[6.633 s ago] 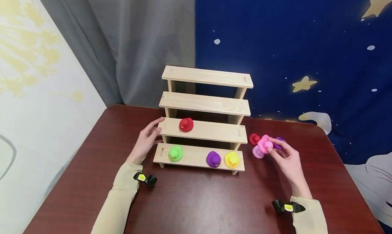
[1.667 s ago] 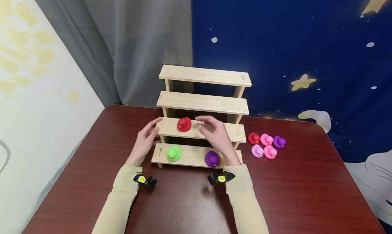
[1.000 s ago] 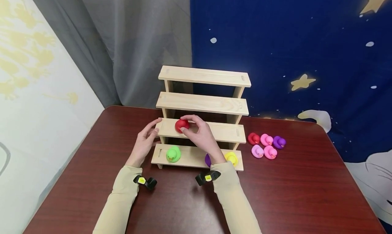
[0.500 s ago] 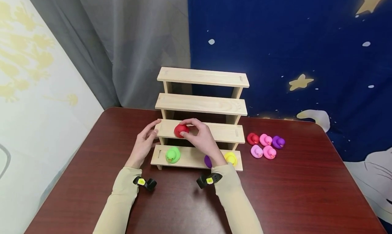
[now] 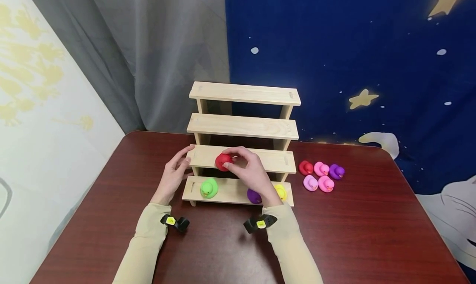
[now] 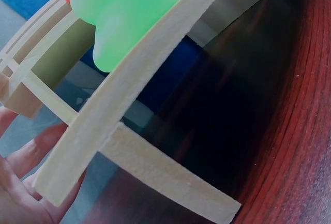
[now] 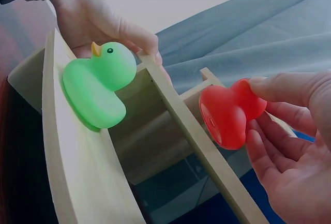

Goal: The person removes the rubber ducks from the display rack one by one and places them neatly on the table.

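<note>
My right hand (image 5: pixel 253 171) pinches a red rubber duck (image 5: pixel 223 162) between thumb and fingers, in front of the second step from the bottom of a wooden stepped shelf (image 5: pixel 243 126). In the right wrist view the red duck (image 7: pixel 225 113) is tipped, its flat underside showing, and it is raised off the step. My left hand (image 5: pixel 172 175) holds the left end of that same step, thumb and fingers around the board. On the bottom step sit a green duck (image 5: pixel 209 188), a purple duck (image 5: pixel 254 196) and a yellow duck (image 5: pixel 280 192), the last two partly behind my right wrist.
Right of the shelf, several ducks stand grouped on the dark red table (image 5: pixel 357 226): a red one (image 5: pixel 305 168), two pink ones, a lilac one (image 5: pixel 310 183) and a purple one (image 5: pixel 336 172). Grey and blue curtains (image 5: pixel 275 36) hang behind.
My right hand has let go of a pink duck among the group at right, moved left, and picked the red duck off its step. The left hand keeps its hold on the shelf.
</note>
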The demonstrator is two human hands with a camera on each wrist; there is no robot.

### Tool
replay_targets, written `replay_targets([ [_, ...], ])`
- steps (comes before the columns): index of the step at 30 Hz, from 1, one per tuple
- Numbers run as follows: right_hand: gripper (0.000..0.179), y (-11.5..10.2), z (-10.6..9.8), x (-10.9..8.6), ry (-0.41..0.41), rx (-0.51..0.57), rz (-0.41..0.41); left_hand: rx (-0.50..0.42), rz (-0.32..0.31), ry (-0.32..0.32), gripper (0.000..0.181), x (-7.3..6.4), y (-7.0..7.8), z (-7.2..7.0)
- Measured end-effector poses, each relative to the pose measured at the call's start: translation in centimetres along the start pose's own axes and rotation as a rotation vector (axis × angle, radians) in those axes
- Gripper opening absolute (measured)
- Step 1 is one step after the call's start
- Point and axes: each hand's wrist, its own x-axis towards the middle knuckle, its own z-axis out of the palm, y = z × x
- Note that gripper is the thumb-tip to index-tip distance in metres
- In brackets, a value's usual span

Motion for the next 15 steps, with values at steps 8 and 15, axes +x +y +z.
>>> replay_targets([
  [8, 0.027, 0.0, -1.0, -0.6, 0.019, 0.050, -0.008, 0.020, 0.005, -0.011, 0.044, 0.1, -0.2, 0.0],
  [15, 0.028, -1.3, -2.0, -1.4, 0.046, 0.086, 0.016, 0.021, 0.000, -0.006, 0.044, 0.0, -0.1, -0.1],
])
